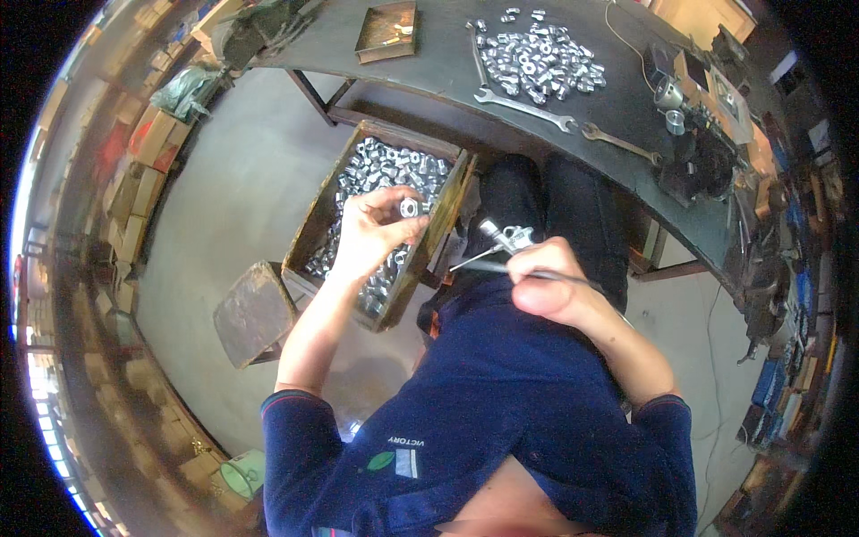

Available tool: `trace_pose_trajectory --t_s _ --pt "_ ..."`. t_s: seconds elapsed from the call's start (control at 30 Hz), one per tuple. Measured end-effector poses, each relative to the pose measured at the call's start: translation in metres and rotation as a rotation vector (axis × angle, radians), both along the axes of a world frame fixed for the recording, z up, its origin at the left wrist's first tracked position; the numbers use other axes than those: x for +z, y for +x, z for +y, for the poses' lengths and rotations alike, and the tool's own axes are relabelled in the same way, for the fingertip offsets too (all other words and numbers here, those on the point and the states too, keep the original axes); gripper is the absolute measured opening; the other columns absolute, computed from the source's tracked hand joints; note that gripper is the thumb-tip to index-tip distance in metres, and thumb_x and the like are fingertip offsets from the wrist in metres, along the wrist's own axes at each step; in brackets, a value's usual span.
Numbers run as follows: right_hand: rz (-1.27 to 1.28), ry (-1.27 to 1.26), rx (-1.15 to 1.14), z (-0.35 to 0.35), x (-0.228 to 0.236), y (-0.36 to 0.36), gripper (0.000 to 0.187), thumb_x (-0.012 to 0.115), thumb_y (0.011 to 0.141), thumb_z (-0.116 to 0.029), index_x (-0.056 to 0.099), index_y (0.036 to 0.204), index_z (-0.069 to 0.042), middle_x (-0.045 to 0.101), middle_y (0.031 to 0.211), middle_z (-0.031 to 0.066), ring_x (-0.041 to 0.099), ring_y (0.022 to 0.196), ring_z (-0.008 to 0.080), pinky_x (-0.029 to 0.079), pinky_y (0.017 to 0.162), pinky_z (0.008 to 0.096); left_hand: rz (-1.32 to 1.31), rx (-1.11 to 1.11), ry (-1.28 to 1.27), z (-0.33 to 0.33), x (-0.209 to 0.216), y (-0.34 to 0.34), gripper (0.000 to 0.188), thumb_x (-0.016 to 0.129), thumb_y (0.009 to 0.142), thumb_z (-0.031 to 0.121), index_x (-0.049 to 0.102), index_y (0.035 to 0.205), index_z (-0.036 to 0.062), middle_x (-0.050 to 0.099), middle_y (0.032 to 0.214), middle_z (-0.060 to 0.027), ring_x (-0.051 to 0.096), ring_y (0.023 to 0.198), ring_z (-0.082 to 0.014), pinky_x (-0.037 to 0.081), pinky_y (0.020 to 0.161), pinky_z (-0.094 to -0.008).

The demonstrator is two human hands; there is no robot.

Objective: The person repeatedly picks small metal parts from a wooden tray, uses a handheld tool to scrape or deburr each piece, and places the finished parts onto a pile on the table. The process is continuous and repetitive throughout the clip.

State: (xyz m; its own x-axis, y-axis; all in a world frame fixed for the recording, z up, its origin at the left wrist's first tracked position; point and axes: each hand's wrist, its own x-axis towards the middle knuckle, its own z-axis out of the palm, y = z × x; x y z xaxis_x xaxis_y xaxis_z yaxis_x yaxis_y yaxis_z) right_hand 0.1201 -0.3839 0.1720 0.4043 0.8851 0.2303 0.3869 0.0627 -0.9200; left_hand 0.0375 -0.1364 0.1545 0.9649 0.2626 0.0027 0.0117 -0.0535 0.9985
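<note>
My left hand (369, 237) is closed on a shiny metal fitting (410, 208), pinched between thumb and fingers above the wooden box (432, 253). The round open end of the fitting shows. Loose metal fittings (380, 166) of the same look fill much of the box. In front of my lap, my right hand (553, 282) grips a silver air blow gun (514, 237). Its thin nozzle points left toward the box, and a dark hose runs back along my wrist. My fingers hide part of the gun's handle.
On the dark workbench (429, 79) lie a pile of metal fittings (541, 63), an open-end wrench (526, 109), another wrench (617, 141) and a rusty tray (387, 31). A vise-like machine (698, 166) stands at the right. A wooden stool (255, 313) is left of the box.
</note>
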Motion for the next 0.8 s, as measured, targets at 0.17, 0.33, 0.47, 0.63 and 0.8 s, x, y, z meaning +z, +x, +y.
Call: trace_pose_trajectory --t_s 0.17,0.33,0.47,0.63,0.8 --pt "-0.248 0.219 -0.045 -0.006 0.032 -0.013 0.02 0.061 0.064 -0.014 0.044 0.055 -0.007 0.041 0.052 0.0079 0.044 0.044 0.0239 0.031 0.042 0.0348 0.009 0.167 0.588 -0.01 -0.017 -0.003 0.032 0.073 0.062 0.008 0.067 0.091 -0.0021 0.066 0.073 -0.0042 0.051 0.058 -0.0034 0.042 0.053 -0.0206" --pt "-0.228 0.177 -0.054 0.001 0.024 -0.018 0.019 0.061 0.064 -0.015 0.046 0.057 -0.005 0.042 0.054 0.0102 0.046 0.046 0.0266 0.032 0.043 0.036 -0.084 0.192 0.691 -0.016 -0.028 -0.002 0.031 0.072 0.063 0.009 0.068 0.093 0.0001 0.056 0.055 -0.0067 0.047 0.046 -0.0079 0.04 0.045 -0.0245" --pt "-0.221 0.071 -0.044 0.005 0.025 -0.016 0.022 0.06 0.065 -0.016 0.043 0.057 -0.004 0.042 0.053 0.0123 0.047 0.048 0.0283 0.033 0.044 0.0366 0.07 0.13 0.695 -0.024 -0.018 0.0 0.03 0.072 0.063 0.009 0.067 0.091 -0.001 0.065 0.073 -0.0098 0.058 0.06 -0.0089 0.046 0.056 -0.0244" --pt "-0.388 -0.032 -0.119 0.036 -0.025 -0.004 0.016 0.062 0.062 -0.016 0.052 0.053 -0.007 0.056 0.057 0.0176 0.059 0.055 0.0334 0.045 0.048 0.0417 0.037 -0.034 0.701 -0.051 -0.034 0.011 0.031 0.073 0.064 0.008 0.067 0.094 0.0015 0.068 0.079 -0.0122 0.066 0.072 -0.0151 0.052 0.064 -0.0274" --pt "-0.464 0.103 -0.268 -0.006 -0.003 0.001 0.022 0.064 0.063 -0.017 0.046 0.056 -0.009 0.046 0.053 0.0102 0.053 0.048 0.0307 0.042 0.044 0.0413 -0.069 -0.04 0.965 -0.032 -0.036 0.077 0.034 0.068 0.064 0.009 0.068 0.097 0.0022 0.068 0.078 -0.0165 0.066 0.062 -0.0223 0.052 0.059 -0.0312"
